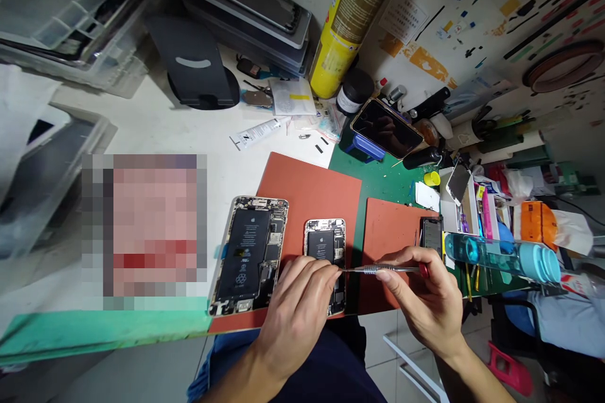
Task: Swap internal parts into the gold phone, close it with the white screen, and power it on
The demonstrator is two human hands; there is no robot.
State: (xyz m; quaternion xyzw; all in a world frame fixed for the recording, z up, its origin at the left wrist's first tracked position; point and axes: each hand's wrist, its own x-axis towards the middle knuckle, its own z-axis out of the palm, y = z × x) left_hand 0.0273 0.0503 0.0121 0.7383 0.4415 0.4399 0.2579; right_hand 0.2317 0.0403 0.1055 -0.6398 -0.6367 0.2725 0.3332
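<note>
A small opened phone [320, 240] lies on a reddish-brown mat, its black battery and circuit parts exposed. Over its lower left part is my left hand [305, 293], fingers bent and pressed together near the tool's tip. Whatever those fingertips may pinch is hidden or too small to name. My right hand [425, 296] is closed on a thin metal hand tool with a knurled grip [373, 269], held almost level and pointing left. Its tip meets the left fingertips above the phone. Left of my left hand lies a larger opened phone [248, 252], battery showing.
Behind the mat [316, 186] are a glue tube [258, 133], a yellow spray can [350, 25] and a propped phone [387, 126]. A blue bottle [503, 257] lies at right, near another phone [431, 233]. Plastic boxes and a black stand [193, 63] occupy the left back.
</note>
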